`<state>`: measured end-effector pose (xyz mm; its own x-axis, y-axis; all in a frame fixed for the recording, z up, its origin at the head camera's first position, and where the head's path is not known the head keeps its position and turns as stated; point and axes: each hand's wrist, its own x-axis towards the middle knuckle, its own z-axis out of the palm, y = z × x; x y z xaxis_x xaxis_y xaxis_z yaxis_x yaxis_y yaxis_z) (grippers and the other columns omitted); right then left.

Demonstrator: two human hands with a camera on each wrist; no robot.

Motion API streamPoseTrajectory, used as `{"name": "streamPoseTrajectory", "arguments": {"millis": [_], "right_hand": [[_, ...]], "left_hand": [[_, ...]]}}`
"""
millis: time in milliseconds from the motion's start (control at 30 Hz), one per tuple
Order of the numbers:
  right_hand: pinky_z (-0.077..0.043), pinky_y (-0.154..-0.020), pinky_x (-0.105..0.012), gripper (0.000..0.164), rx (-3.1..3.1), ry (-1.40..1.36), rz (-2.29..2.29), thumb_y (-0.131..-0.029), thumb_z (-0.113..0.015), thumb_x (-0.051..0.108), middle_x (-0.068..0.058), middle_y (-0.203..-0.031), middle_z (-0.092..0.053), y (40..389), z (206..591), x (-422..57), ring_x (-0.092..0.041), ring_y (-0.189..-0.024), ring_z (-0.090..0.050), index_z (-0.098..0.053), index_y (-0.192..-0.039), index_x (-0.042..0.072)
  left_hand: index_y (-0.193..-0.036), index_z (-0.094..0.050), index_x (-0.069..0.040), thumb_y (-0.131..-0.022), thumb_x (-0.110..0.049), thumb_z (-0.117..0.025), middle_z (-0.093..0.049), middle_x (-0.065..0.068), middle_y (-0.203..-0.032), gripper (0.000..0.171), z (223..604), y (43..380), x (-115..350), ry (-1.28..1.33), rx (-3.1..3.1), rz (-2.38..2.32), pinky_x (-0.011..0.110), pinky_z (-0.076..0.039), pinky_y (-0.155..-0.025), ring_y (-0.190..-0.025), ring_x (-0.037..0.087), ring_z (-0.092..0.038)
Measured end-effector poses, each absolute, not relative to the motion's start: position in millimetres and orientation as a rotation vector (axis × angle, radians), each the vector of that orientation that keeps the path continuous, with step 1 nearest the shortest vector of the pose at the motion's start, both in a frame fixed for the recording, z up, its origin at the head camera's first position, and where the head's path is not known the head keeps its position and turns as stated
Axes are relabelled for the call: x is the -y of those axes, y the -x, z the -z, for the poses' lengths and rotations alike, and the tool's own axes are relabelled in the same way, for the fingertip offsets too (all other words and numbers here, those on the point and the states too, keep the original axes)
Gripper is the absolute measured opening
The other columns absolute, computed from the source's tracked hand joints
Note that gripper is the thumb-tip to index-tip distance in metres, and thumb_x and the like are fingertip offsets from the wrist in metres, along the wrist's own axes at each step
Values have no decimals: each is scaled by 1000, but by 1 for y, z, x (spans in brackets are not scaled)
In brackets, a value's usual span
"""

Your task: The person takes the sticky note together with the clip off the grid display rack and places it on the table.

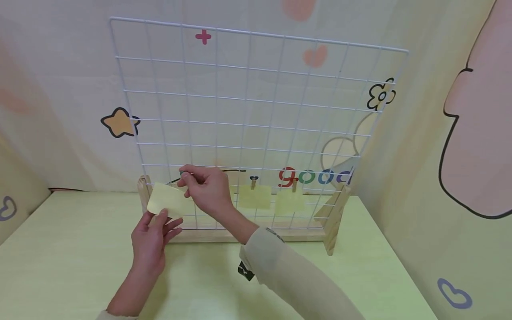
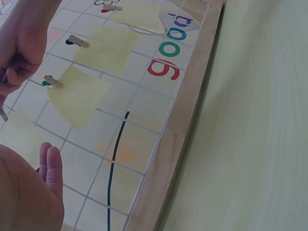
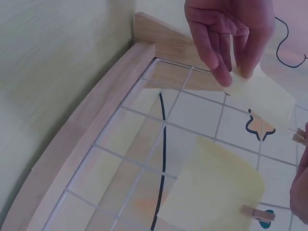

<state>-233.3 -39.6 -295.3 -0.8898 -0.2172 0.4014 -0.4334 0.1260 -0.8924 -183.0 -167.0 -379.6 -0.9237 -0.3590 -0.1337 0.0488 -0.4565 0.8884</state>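
My left hand pinches the lower edge of a pale yellow paper note, held up against the lower left of a white wire grid. At the note's upper right, my right hand holds a small wooden clothespin with a green end between thumb and fingers. In the right wrist view the clothespin is partly cut off by the frame edge, beside the note. Another yellow note hangs just right of the held one, fixed by a clothespin with a green decoration.
Further right, two yellow notes hang from wooden clothespins on the same grid row. A wooden stand supports the grid on a pale table. Behind is a wall with printed coloured letters and shapes.
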Motion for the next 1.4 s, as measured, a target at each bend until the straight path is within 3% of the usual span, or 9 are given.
{"name": "streamPoseTrajectory", "arguments": {"millis": [267, 567, 800, 1067, 1400], "right_hand": [[-43, -46, -17, 16, 2169, -660, -1856, -93, -63, 8, -5, -76, -72, 229, 295, 19, -10, -54, -61, -75, -104, 7], [-57, -60, -36, 15, 2115, -736, -1908, -92, -63, 4, -16, -78, -71, 219, 297, -7, -19, -59, -65, -73, -102, 1], [-52, -55, -21, 15, 2151, -711, -1964, -91, -63, 2, -18, -78, -70, 207, 304, -28, -15, -59, -64, -72, -103, -1], [-52, -54, -22, 15, 2185, -711, -1971, -92, -62, 1, -19, -77, -69, 195, 314, -52, -16, -59, -62, -71, -102, -5], [-50, -52, -21, 13, 2221, -693, -1957, -92, -61, 2, -19, -76, -68, 184, 326, -85, -14, -58, -60, -72, -99, -3]], "left_hand": [[-117, -55, -10, -96, -17, -60, -64, -4, -75, 23, 372, 174, 172, -396, 1556, 2364, 27, -58, -65, -62, 11, -69], [-113, -58, -8, -95, -16, -61, -69, -4, -74, 20, 367, 159, 177, -319, 1747, 2209, 24, -57, -62, -55, 10, -63], [-116, -61, -2, -94, -17, -64, -68, -5, -75, 27, 368, 148, 181, -239, 1967, 1989, 21, -55, -63, -55, 11, -62], [-116, -64, 1, -95, -15, -62, -67, -10, -73, 27, 372, 133, 186, -97, 2183, 1669, 22, -52, -57, -53, 12, -61], [-113, -67, 0, -93, -11, -64, -67, -2, -71, 23, 378, 119, 192, -37, 2290, 1466, 24, -44, -46, -51, 12, -59]]}}
